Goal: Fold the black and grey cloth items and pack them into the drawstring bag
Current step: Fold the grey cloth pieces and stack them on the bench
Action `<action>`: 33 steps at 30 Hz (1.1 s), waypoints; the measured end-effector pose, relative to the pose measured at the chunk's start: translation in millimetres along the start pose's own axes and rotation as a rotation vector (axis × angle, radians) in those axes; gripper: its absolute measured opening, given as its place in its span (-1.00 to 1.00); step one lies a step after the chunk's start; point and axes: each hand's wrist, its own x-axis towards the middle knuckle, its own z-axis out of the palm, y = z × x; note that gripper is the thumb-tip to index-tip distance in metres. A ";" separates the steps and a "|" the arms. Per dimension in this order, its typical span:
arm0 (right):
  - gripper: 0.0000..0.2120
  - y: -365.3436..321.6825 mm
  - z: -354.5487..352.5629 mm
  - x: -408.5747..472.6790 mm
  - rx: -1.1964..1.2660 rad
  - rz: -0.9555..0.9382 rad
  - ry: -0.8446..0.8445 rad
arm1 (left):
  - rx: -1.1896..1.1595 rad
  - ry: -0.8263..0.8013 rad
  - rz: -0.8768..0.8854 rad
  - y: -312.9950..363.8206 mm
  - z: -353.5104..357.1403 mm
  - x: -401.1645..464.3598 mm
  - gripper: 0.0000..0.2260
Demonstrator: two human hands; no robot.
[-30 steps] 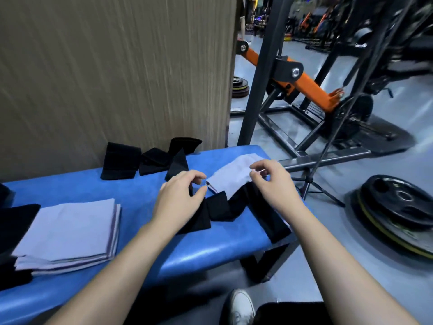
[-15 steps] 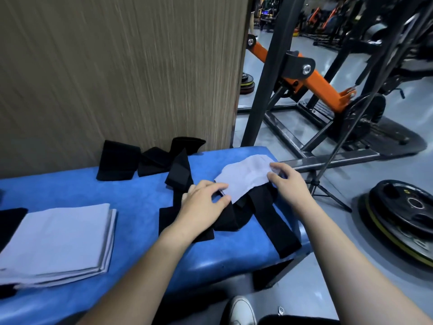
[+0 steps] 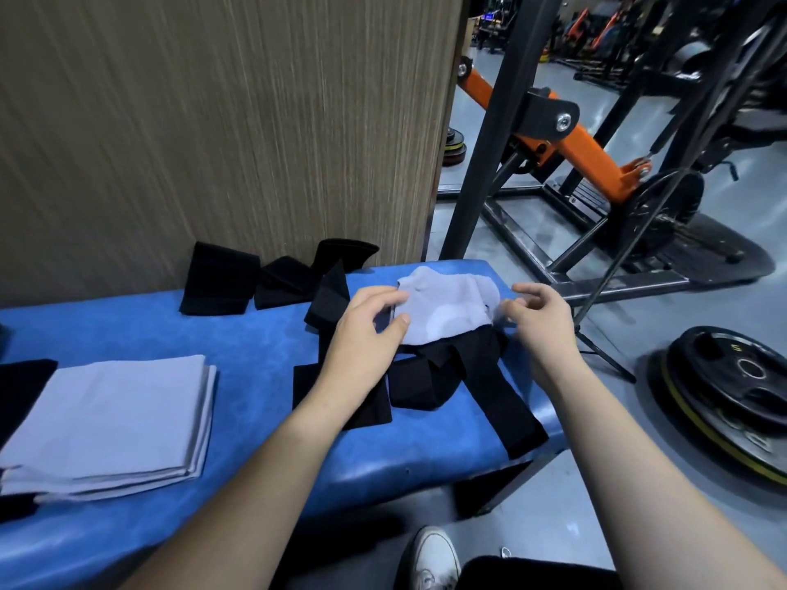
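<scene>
From the head camera, a blue bench [image 3: 238, 347] runs along a wood-grain wall [image 3: 213, 121], and both bare hands work at its right end. The left hand [image 3: 366, 330] pinches the left edge of a crumpled grey cloth [image 3: 447, 308] between thumb and fingers. The right hand [image 3: 541, 321] is at the cloth's right edge with fingers curled; whether it actually grips the cloth I cannot tell. The grey cloth lies on top of tangled black straps [image 3: 430, 376], one of which trails off the bench's front corner. More black pieces [image 3: 221, 278] sit against the wall. A neat stack of folded grey cloths [image 3: 115, 415] rests near the bench's left end. Weight plates [image 3: 732, 389] lie on the floor to the right, beside an orange-and-black rack [image 3: 592, 151].
</scene>
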 end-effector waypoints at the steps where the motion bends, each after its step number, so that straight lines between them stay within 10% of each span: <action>1: -0.74 3.1 1.6 1.5 -0.043 0.009 -0.009 | -0.041 0.008 -0.009 0.9 -0.9 0.2 -0.76; 16: -0.73 -25.1 6.8 -7.0 0.308 -0.075 0.040 | -0.386 0.064 -0.227 8.8 -24.1 2.1 -0.65; 26: -0.50 -42.5 3.8 -32.2 0.740 0.324 -0.536 | -0.417 -0.083 -0.294 10.5 -66.5 -15.4 -0.54; 33: -0.40 -51.9 21.9 -66.9 0.372 0.251 -0.602 | -0.295 -0.239 -0.349 7.0 -114.3 -44.6 -0.55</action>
